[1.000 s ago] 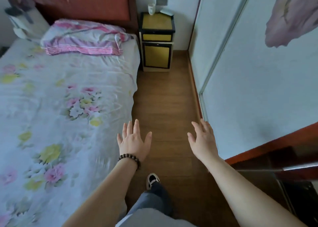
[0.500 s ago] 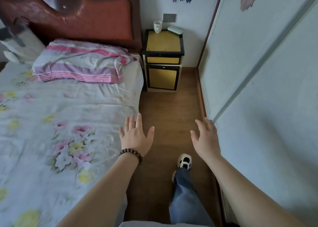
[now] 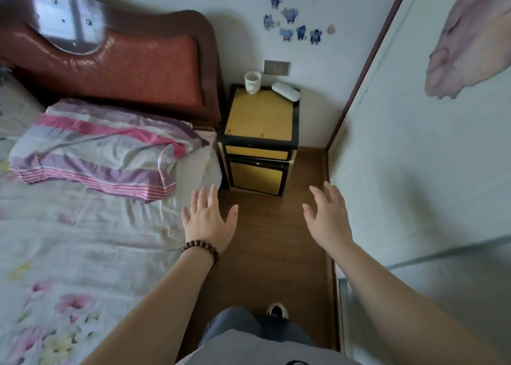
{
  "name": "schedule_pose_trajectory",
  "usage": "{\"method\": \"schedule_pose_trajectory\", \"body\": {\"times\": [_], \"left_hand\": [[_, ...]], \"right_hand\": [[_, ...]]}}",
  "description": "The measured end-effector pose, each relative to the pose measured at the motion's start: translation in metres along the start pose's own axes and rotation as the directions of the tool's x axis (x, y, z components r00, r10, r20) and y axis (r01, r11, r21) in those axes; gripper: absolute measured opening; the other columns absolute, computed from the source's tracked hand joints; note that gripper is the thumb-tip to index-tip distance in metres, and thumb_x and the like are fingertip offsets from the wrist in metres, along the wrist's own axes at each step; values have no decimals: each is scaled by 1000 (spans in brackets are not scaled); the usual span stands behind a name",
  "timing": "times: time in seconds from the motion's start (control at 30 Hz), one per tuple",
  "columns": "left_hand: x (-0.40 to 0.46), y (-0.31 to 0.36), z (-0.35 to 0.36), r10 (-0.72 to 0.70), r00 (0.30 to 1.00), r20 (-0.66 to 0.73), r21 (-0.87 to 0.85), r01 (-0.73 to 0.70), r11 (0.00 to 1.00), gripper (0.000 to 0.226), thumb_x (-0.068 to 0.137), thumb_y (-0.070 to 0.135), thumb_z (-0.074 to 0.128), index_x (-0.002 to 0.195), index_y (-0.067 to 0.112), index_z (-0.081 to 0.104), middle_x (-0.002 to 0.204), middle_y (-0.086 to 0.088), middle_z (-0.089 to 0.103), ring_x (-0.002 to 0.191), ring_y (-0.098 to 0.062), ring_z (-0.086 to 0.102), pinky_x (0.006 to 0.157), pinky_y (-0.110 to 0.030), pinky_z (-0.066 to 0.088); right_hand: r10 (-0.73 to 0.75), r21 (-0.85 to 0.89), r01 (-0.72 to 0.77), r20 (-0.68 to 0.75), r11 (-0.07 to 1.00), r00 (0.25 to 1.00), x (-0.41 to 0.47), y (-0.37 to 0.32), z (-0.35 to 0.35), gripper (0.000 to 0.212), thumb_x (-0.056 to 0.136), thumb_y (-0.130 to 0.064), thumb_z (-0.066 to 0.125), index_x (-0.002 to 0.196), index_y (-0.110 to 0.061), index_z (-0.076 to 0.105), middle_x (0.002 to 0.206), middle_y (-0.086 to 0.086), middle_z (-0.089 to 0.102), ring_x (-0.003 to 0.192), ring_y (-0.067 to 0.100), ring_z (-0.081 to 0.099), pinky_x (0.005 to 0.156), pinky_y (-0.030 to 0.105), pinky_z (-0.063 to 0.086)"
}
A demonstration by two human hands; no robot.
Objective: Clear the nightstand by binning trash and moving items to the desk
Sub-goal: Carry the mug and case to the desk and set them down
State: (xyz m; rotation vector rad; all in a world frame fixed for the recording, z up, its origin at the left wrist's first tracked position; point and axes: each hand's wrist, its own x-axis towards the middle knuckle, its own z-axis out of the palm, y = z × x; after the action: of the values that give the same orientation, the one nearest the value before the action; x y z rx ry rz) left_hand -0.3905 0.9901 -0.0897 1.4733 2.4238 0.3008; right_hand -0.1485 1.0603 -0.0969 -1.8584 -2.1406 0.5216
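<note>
The nightstand (image 3: 260, 118), yellow with black edges, stands against the far wall between the bed and the wardrobe. A white cup (image 3: 252, 82) stands at its back left corner. A flat white oval object (image 3: 286, 91) lies at its back right corner. My left hand (image 3: 208, 220), with a bead bracelet at the wrist, hovers open over the bed's edge, short of the nightstand. My right hand (image 3: 327, 216) hovers open over the floor near the wardrobe. Both hands hold nothing.
The bed (image 3: 83, 226) with a floral sheet and a striped pillow (image 3: 99, 149) fills the left. A white sliding wardrobe door (image 3: 414, 171) lines the right. A narrow wooden floor strip (image 3: 271, 254) runs between them to the nightstand. My shoe (image 3: 277, 310) shows below.
I have walked forward along the floor strip, so the nightstand is much closer and larger. Both hands stay open and held out in front.
</note>
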Motion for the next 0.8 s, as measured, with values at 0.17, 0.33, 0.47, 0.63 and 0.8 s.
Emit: {"method": "schedule_pose_trajectory", "body": {"times": [0.17,0.33,0.47,0.63,0.8], "left_hand": [[86,27,5,-33,999,36,-14,33,999,73,90,60,30,149,25,8,158,-4,12,145,-21,2,117,-50,8],[186,49,16,-14,998,59,-19,15,1000,72,91,59,30,149,23,8,158,-3,12,145,-19,0,117,-49,6],[280,66,17,19,997,74,-37,-16,999,72,91,58,31,149,22,9,158,-3,13,145,-19,0,117,-48,5],[380,79,10,25,993,116,-47,-20,999,72,91,56,34,149,23,9,158,-2,12,145,-19,0,117,-48,5],[459,90,14,8,988,152,-25,-4,1000,73,90,55,36,149,23,8,158,-2,10,145,-18,-2,116,-46,3]], "right_hand": [[-36,1,36,36,999,999,92,-3,6,49,94,-37,48,140,-22,40,155,8,26,145,25,13,115,43,26],[-21,11,20,63,1000,998,188,-7,27,48,95,-36,48,140,-21,41,154,9,28,145,25,13,115,44,26],[-20,38,16,91,999,996,272,-23,44,47,96,-34,47,140,-18,41,153,12,28,146,26,11,116,45,22],[24,28,-27,112,999,993,372,-44,51,49,95,-32,49,141,-18,39,154,12,26,146,26,10,118,44,16],[57,3,-58,131,998,990,453,-48,61,48,94,-31,49,140,-17,40,154,13,25,146,27,10,118,43,14]]}}
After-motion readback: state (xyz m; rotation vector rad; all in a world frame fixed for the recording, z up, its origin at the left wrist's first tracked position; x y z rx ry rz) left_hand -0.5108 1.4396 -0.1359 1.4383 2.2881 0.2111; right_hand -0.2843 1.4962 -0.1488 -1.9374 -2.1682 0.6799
